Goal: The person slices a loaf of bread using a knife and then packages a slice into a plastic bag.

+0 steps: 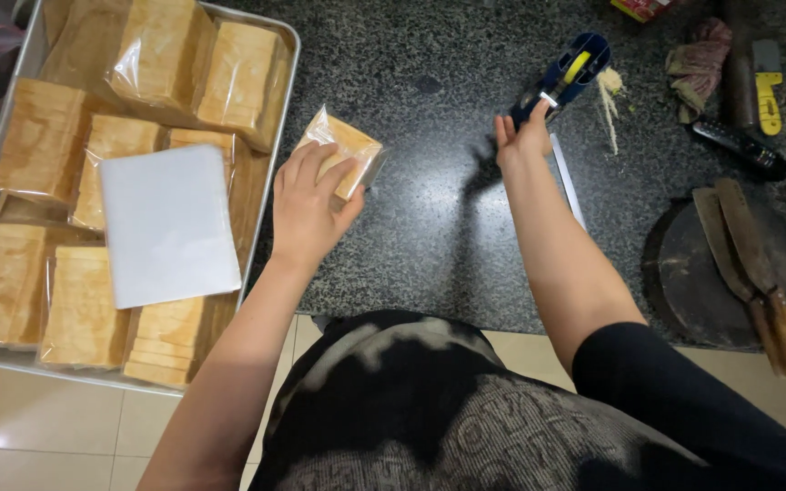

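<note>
Two hands are at work over a dark speckled stone worktop (429, 227). The left hand (307, 205) lies on a bagged stack of sliced bread (349, 150), palm down with the fingers curled over its near edge, pinning it to the worktop just right of the metal tray (270, 182). The right hand (525, 136) reaches forward and touches the near end of a blue tape dispenser (564, 77) holding a yellow roll; whether its fingers have closed on anything cannot be told from this view.

Handling judgement for the bagged bread:
- Weight: probably light; one hand controls it.
- Stiffness: soft and compressible. Firm pressure would likely dent the slices.
- Surface: clear film wrap, probably slick and prone to sliding against the polished stone.
- Hold point: best taken across the broad faces with a flat palm, or by the gathered film at the open end, not by pinching the corners.

Inside the tray sit several more wrapped stacks, with a sheaf of clear bags (170, 227) lying on top. Two cleavers (748, 264) rest on a round block at the far right.
</note>
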